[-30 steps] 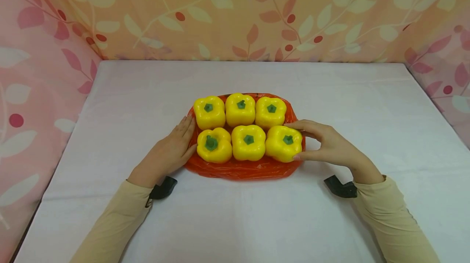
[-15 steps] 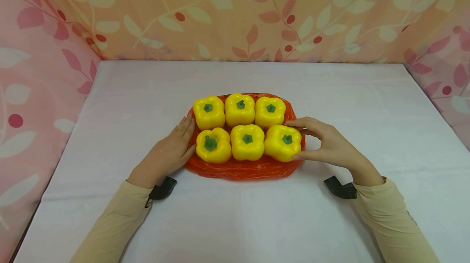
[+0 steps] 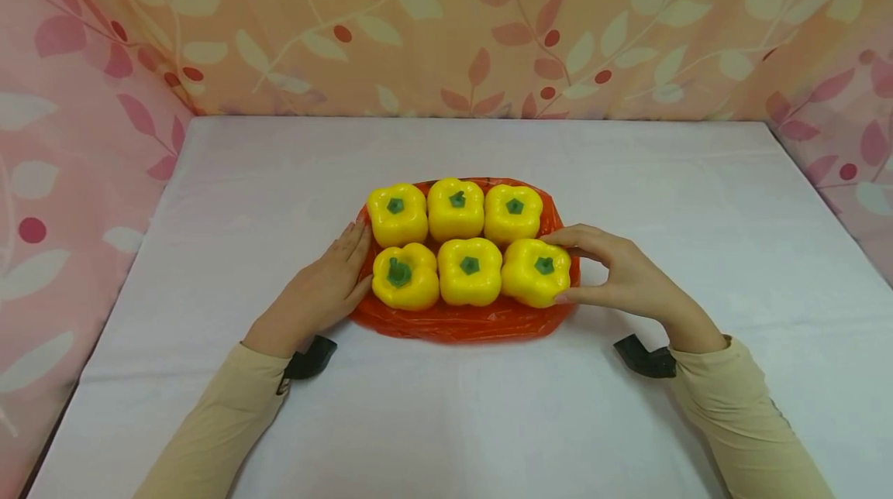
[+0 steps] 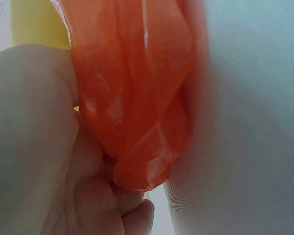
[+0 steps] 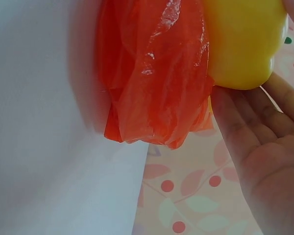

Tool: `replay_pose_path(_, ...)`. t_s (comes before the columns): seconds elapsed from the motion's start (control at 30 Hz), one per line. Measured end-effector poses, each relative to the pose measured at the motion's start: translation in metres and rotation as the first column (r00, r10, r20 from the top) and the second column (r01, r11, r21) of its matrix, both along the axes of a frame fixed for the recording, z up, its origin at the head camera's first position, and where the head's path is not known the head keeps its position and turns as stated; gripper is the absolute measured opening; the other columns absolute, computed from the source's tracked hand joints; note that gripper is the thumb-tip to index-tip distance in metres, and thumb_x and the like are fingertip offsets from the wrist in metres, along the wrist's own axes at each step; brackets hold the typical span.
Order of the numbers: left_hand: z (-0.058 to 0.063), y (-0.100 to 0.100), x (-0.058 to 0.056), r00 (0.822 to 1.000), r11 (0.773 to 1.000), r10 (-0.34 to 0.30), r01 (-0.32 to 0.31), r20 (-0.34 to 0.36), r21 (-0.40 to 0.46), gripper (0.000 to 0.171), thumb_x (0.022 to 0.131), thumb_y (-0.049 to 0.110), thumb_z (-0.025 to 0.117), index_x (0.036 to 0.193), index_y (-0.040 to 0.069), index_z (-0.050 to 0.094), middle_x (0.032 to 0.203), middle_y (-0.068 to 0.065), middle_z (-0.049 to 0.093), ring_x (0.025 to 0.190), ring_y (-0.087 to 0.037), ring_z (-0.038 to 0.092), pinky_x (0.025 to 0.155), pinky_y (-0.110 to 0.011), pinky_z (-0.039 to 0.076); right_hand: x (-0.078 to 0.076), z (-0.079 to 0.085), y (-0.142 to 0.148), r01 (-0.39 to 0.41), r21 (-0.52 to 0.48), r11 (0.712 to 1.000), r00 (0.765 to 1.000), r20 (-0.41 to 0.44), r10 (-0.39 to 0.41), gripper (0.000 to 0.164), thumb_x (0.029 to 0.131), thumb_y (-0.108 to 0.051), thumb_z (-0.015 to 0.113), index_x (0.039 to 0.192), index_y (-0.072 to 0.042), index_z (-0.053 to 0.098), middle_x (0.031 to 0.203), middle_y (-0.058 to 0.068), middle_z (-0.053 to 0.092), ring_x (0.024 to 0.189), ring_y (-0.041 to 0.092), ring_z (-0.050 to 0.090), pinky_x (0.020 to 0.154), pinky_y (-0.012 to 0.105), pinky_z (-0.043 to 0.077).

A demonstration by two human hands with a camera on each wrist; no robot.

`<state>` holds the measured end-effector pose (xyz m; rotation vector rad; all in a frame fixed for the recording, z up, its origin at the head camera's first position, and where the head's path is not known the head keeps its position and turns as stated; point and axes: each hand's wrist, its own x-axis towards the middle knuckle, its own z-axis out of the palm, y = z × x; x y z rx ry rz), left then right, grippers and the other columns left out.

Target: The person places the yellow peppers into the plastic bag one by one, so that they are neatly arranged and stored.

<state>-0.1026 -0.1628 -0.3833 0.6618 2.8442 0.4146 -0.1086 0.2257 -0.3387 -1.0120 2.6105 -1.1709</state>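
Several yellow bell peppers with green stems stand in two rows of three on a red plastic bag (image 3: 460, 325), amid a white-covered table. My left hand (image 3: 322, 282) lies against the bag's left side, fingers fairly straight, beside the front-left pepper (image 3: 407, 290). On the opposite side, my right hand (image 3: 621, 274) has its thumb and fingers around the front-right pepper (image 3: 526, 274). The right wrist view shows fingers (image 5: 250, 117) touching this pepper's side. In the left wrist view, crinkled red plastic hides part of the left hand's fingers.
The white tablecloth (image 3: 446, 421) spreads around the bag. Leaf-patterned curtains (image 3: 460, 26) stand along the table's back and both sides. Black wrist mounts (image 3: 312, 357) stick out near both sleeves.
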Motion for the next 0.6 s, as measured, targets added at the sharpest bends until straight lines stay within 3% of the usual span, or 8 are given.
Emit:
replay_pose_path(0.3, -0.004, 0.003, -0.001, 0.999, 0.999, 0.021, -0.022, 0.024, 0.029, 0.067, 0.1, 0.029, 0.041, 0.148, -0.005, 0.01, 0.155, -0.02, 0.009, 0.142, -0.034, 0.01, 0.112, -0.047, 0.018, -0.003, -0.003, 0.01, 0.018, -0.015, 1.0, 0.998, 0.056, -0.017, 0.062, 0.076, -0.008, 0.079, 0.132, -0.01, 0.054, 0.13, 0.001, 0.054, 0.118, 0.011, 0.049, 0.098, 0.021, 0.041)
replay_pose_path(0.47, -0.009, -0.001, 0.0, 0.999, 0.998, 0.034, -0.034, -0.005, 0.056, 0.064, 0.101, 0.034, 0.038, 0.149, -0.001, 0.013, 0.156, -0.017, 0.013, 0.142, -0.031, 0.013, 0.112, -0.047, 0.019, -0.009, -0.002, 0.019, 0.031, -0.068, 0.997, 0.998, -0.051, -0.035, 0.055, 0.075, 0.005, 0.075, 0.127, -0.001, 0.056, 0.125, 0.011, 0.057, 0.115, 0.012, 0.052, 0.097, 0.016, 0.04)
replay_pose_path(0.6, -0.007, -0.01, -0.001, 0.995, 0.994, 0.061, -0.053, -0.083, 0.098, 0.063, 0.1, 0.037, 0.04, 0.15, 0.003, 0.02, 0.155, -0.013, 0.018, 0.141, -0.031, 0.021, 0.11, -0.049, 0.025, -0.017, 0.004, 0.026, 0.154, -0.02, 0.988, 0.981, -0.12, -0.156, 0.053, 0.079, 0.0, 0.074, 0.128, -0.004, 0.056, 0.127, 0.012, 0.056, 0.114, 0.019, 0.053, 0.095, 0.012, 0.038)
